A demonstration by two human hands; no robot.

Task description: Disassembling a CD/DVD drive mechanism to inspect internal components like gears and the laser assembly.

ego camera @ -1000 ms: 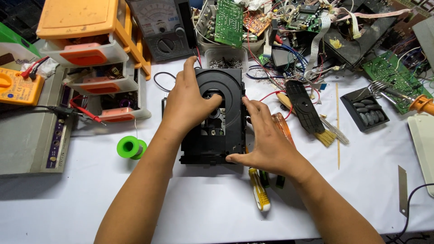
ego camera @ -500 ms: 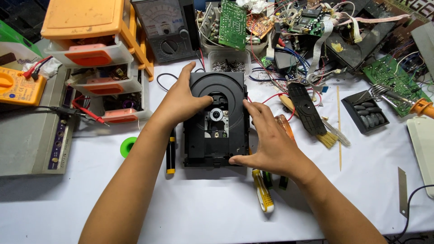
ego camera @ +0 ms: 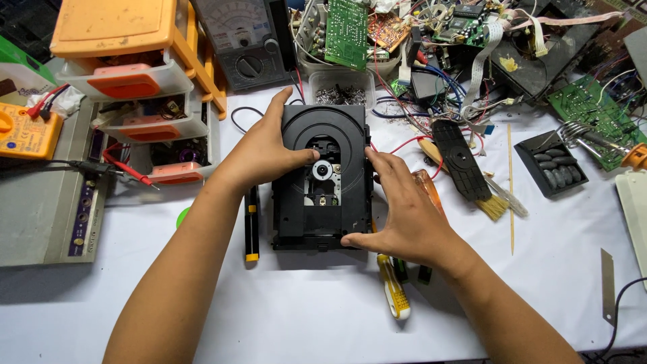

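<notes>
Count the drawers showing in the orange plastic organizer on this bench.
3, stacked at upper left: the top drawer, the middle drawer beneath it, and the bottom drawer nearest the left hand. None looks hidden.

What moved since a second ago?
The black disc drive slid slightly right, uncovering the black-and-yellow screwdriver and covering most of the green tape roll. The left hand and right hand still hold the drive; the orange drawers stayed put.
</notes>
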